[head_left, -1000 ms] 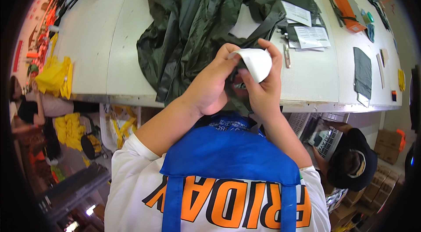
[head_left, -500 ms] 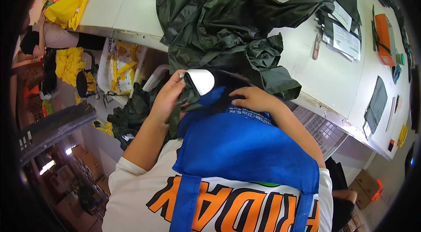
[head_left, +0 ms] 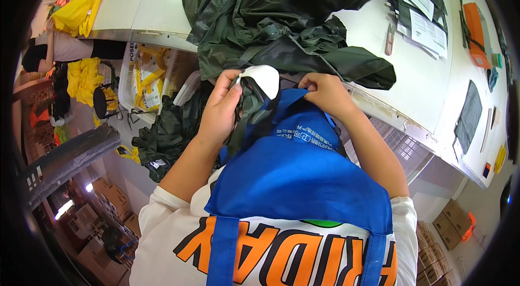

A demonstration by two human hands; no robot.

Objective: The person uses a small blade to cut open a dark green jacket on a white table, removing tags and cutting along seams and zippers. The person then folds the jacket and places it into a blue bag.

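My left hand (head_left: pixel 219 107) is closed on a piece of dark green fabric (head_left: pixel 250 107) with a stiff white rounded panel (head_left: pixel 265 81) at its top. The fabric hangs below the fingers in front of my blue apron (head_left: pixel 298 183). To the right, my right hand (head_left: pixel 327 94) has its fingers pinched together at the apron's lower part, by the table edge; what they hold, if anything, is hidden. Just beyond both hands, a large crumpled heap of shiny dark green fabric (head_left: pixel 254 10) lies on the white table and droops over its edge.
Thread snips (head_left: pixel 389 40) and printed papers (head_left: pixel 428 34) lie right on the table (head_left: pixel 368 64), with an orange box (head_left: pixel 476 34) farther right. Left below the table are a clear bin (head_left: pixel 149 77) and more dark green fabric (head_left: pixel 162 142). Another person (head_left: pixel 65 52) is at far left.
Both hands have moved up toward the table edge, the left carrying the fabric and white panel. My right hand's fingers have drawn together. The heap's near flap now reaches farther right.
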